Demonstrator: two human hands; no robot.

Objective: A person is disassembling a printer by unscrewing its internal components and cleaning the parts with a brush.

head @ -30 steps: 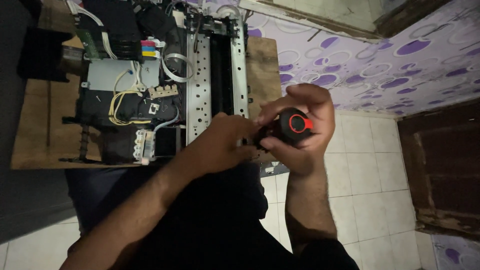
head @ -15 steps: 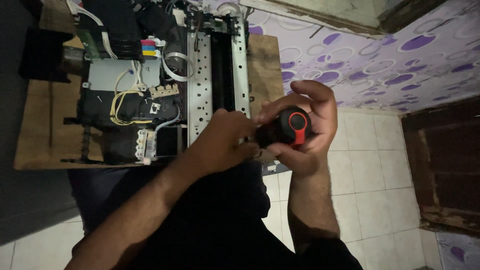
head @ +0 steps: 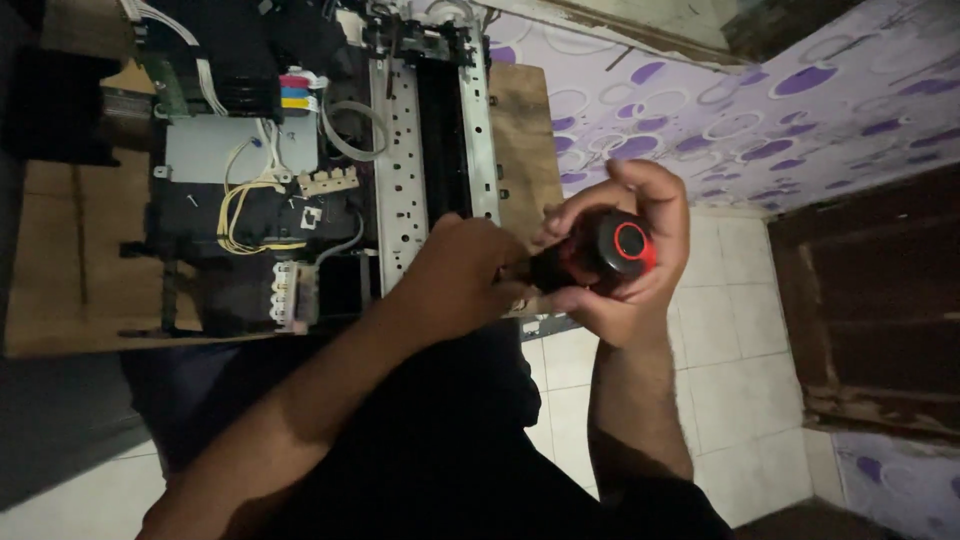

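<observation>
Right hand (head: 630,255) clamped around black screwdriver handle with red-ringed butt (head: 600,250), held above wooden desk (head: 60,270) edge. Left hand (head: 455,275) pinches its front end. Opened printer chassis (head: 300,180) just beside.

Two hands: left hand (head: 455,275), right hand (head: 625,250). One black-and-red tool (head: 595,250), middle. One opened printer (head: 320,160), upper left. One wooden table (head: 60,290).
</observation>
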